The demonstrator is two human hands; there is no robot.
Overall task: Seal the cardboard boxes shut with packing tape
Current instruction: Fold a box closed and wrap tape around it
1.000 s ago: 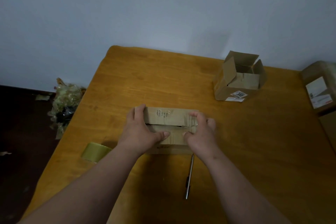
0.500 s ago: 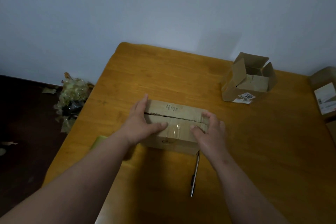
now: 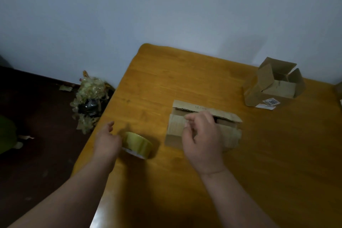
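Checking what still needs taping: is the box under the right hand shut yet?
Not shut. The box shows a dark gap between its top flaps, beside the right hand resting on it.

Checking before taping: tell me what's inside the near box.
Through the gap between the flaps of the near box only dark shadow shows. The right hand over it covers part of the opening, so any contents cannot be seen.

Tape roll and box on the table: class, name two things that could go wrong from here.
1. The tape roll lies near the table edge; the left hand reaching for it might knock it off.
2. The box flaps gape under the right hand; tape may seal them unevenly.
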